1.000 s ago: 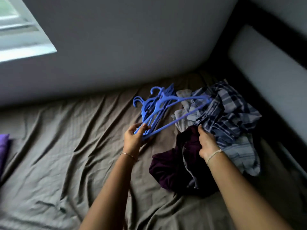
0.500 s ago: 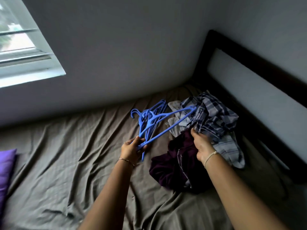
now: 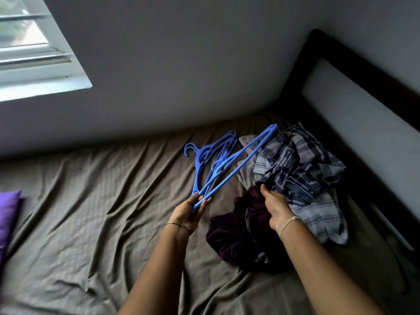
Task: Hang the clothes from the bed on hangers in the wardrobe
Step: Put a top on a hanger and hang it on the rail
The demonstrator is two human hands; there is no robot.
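A pile of clothes lies on the bed at the right: a dark purple garment in front, a blue plaid shirt behind it, and a pale striped piece. My left hand pinches one end of a blue plastic hanger and holds it lifted and slanted up to the right. Several more blue hangers lie in a bunch on the sheet just behind. My right hand grips the top edge of the purple garment. No wardrobe is in view.
The grey-brown sheet is wrinkled. A purple pillow lies at the left edge. A dark headboard with a pale panel runs along the right. A grey wall and a window stand behind the bed.
My left hand has drawn one hanger up and away from the bunch, which now lies on the sheet. My right hand keeps its hold on the purple garment. The view has tilted upward.
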